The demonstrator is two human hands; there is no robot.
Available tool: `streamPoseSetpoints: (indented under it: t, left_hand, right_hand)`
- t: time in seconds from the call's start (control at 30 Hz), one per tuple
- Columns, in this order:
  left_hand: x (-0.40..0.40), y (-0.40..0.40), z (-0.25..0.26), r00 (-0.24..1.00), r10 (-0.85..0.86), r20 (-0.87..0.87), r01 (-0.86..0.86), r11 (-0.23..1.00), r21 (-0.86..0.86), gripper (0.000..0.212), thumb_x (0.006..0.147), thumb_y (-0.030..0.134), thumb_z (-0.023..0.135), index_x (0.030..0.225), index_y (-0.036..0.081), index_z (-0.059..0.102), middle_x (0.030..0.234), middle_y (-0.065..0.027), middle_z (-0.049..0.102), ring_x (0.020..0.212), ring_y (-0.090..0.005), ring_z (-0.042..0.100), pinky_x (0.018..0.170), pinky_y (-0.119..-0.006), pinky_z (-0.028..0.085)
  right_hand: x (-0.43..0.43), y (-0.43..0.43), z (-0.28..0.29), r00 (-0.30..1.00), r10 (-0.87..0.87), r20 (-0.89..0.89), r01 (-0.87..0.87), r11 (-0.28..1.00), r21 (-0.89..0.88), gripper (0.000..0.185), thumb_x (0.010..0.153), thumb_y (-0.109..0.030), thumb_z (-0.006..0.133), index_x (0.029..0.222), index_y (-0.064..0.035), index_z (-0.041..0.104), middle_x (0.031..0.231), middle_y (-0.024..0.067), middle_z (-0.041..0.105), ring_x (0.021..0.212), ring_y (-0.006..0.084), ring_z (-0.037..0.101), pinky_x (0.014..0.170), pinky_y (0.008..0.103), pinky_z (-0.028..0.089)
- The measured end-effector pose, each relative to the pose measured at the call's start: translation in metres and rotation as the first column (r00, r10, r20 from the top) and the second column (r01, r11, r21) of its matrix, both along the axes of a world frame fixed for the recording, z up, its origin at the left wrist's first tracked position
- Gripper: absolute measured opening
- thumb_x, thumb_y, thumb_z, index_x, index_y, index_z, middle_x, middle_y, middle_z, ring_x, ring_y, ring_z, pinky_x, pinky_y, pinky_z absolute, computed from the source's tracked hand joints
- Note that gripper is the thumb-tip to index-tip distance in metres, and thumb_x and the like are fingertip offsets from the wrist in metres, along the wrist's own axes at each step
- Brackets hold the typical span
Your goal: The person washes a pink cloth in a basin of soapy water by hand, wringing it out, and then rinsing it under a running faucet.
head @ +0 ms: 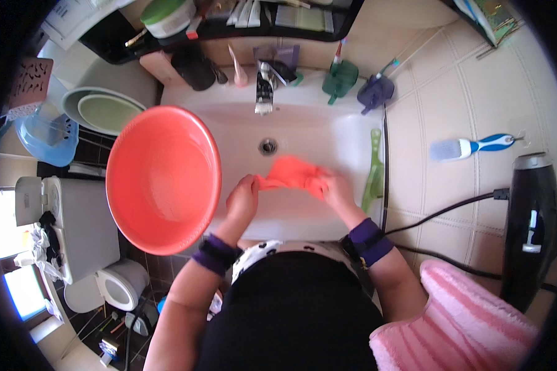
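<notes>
Over the white washbasin I hold a bright orange-red cloth, stretched between both hands and partly blurred. Its left corner is pinched in my left hand. The bunched right end is gripped by my right hand. Just beyond the cloth lies the metal drain, uncovered, and behind it stands the chrome faucet. To the left of my left hand sits a large orange-red plastic basin, tilted toward me, with a wet-looking inside.
A green plastic comb-like tool rests on the washbasin's right edge. Green and purple toothbrush cups stand at the back right. A black hair dryer and a pink striped towel are at my right. A washing machine stands left.
</notes>
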State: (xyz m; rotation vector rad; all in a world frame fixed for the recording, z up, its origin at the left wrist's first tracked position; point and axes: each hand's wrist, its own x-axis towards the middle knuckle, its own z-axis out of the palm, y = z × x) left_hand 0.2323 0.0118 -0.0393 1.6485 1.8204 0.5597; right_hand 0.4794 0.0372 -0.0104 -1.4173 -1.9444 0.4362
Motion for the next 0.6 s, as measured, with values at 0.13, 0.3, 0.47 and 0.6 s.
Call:
streamPoseSetpoints:
  t: [0.13,0.3,0.47,0.6]
  left_hand:
    - [0.015,-0.001,0.044,0.995,-0.079,0.053,0.062,0.963,0.263,0.011,0.089,0.013,0.052,0.093,0.003,0.054,0.092,-0.0169,0.058,0.086,-0.0374,0.058,0.072,-0.043,0.048]
    - [0.024,0.006,0.066,0.989,0.001,0.146,-0.065,0.9,0.432,0.013,0.09,0.014,0.049,0.09,0.002,0.053,0.09,-0.0212,0.058,0.081,-0.0394,0.059,0.07,-0.046,0.048]
    - [0.018,0.015,0.039,0.995,0.048,0.085,-0.055,0.996,0.074,0.014,0.092,0.015,0.045,0.091,0.003,0.051,0.086,-0.0219,0.059,0.08,-0.0414,0.059,0.066,-0.049,0.047]
    - [0.017,0.017,0.017,0.997,-0.056,-0.059,0.059,0.997,0.047,0.013,0.091,0.016,0.047,0.091,0.004,0.052,0.084,-0.0206,0.061,0.079,-0.0403,0.06,0.067,-0.049,0.048]
  right_hand:
    - [0.001,0.0,0.036,0.998,0.017,-0.062,-0.004,0.978,0.208,0.03,0.073,0.004,0.053,0.094,-0.0104,0.068,0.116,0.0069,0.06,0.105,0.0312,0.055,0.085,0.0381,0.048]
    - [0.006,-0.005,-0.004,0.997,-0.008,0.072,0.008,1.0,-0.003,0.033,0.068,0.005,0.054,0.091,-0.0108,0.071,0.113,0.0062,0.06,0.109,0.0318,0.052,0.091,0.0403,0.044]
    - [0.016,0.01,-0.016,0.99,-0.094,0.101,0.086,0.993,0.079,0.027,0.067,0.001,0.058,0.088,-0.0112,0.072,0.118,0.0054,0.058,0.109,0.0305,0.051,0.092,0.0405,0.044]
    - [0.016,-0.01,-0.032,0.973,-0.044,0.229,0.104,0.961,-0.257,0.027,0.072,0.002,0.06,0.091,-0.0117,0.072,0.114,0.0065,0.06,0.105,0.0292,0.054,0.091,0.0389,0.045]
